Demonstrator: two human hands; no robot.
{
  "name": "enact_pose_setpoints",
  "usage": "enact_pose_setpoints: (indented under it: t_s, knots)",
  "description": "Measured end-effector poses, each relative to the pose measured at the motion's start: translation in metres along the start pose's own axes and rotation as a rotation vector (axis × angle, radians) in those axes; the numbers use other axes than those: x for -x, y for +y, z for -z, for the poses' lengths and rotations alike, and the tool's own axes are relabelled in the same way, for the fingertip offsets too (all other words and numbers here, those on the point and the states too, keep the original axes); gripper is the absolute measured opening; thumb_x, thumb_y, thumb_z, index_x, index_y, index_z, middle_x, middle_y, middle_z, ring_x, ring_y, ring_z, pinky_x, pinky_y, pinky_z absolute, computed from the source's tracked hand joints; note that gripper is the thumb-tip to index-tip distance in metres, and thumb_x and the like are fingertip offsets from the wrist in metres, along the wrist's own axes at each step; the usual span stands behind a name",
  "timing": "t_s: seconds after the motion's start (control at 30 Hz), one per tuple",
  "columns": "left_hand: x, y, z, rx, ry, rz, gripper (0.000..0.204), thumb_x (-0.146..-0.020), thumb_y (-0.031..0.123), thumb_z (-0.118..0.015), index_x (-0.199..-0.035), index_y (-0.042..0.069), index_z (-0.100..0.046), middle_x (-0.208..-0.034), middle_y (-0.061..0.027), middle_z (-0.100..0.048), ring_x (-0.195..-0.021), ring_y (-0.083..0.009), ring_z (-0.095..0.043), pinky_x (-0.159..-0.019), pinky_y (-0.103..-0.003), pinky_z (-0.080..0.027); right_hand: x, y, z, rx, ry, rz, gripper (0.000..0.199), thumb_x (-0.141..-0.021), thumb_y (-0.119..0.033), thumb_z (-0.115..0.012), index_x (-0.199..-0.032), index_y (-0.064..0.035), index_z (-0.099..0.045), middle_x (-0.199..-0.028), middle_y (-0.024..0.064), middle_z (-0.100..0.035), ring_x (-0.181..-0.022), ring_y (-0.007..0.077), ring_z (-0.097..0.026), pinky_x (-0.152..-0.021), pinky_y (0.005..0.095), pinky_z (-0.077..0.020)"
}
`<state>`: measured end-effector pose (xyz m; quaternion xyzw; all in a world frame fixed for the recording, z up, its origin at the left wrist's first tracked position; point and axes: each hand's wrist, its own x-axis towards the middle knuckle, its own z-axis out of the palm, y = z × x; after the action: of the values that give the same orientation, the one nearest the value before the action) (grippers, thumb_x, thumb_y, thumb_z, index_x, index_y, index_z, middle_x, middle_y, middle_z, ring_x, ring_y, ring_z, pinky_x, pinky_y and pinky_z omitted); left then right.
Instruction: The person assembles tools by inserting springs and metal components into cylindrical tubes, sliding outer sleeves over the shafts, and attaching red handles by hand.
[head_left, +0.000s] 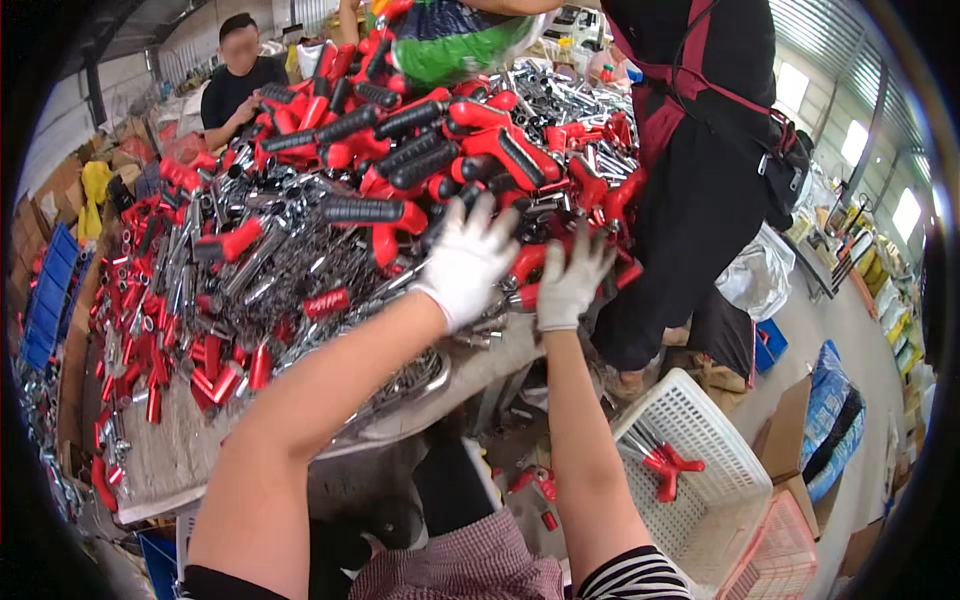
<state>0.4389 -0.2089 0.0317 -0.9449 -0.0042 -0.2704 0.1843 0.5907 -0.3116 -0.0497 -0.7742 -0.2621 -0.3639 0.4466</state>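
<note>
Both my hands wear white gloves and reach into a big heap of red-and-black handled metal tools point(400, 170) piled on a worn table point(180, 450). My left hand point(468, 262) lies with fingers spread on the chrome and red parts near the table's right edge. My right hand point(572, 280) rests just beside it, fingers splayed over a red handle point(527, 262) at the heap's rim. Neither hand clearly grips a tool.
A person in black with a dark red apron point(690, 150) stands right of the table, tipping a green sack point(450, 45) over the heap. Another person point(238, 75) sits at the far side. A white basket point(700, 470) holding red tools sits lower right; blue bins point(45, 300) stand at the left.
</note>
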Motion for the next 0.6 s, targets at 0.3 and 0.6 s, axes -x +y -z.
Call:
enact_pose_setpoints:
  t_s: [0.3, 0.6]
  knots:
    - [-0.052, -0.102, 0.001, -0.221, -0.083, 0.113, 0.075, -0.070, 0.050, -0.074, -0.136, 0.024, -0.051, -0.149, -0.0174, -0.038, -0.136, -0.0485, -0.034, -0.097, -0.078, -0.029, -0.094, -0.091, -0.085, -0.069, -0.134, 0.108, 0.052, -0.089, -0.050, -0.058, -0.136, -0.0269, -0.053, -0.151, 0.0202, -0.035, -0.134, 0.0476, -0.036, -0.096, 0.0636, -0.0409]
    - [-0.070, -0.126, -0.017, -0.339, -0.090, 0.212, 0.078, -0.075, 0.062, -0.068, -0.144, 0.034, -0.042, -0.152, -0.0142, -0.037, -0.136, -0.0497, -0.034, -0.099, -0.075, -0.031, -0.122, -0.085, -0.128, -0.261, -0.105, 0.149, 0.045, -0.093, -0.047, -0.053, -0.131, -0.0250, -0.058, -0.141, 0.0188, -0.048, -0.133, 0.0409, -0.040, -0.105, 0.0649, -0.0309]
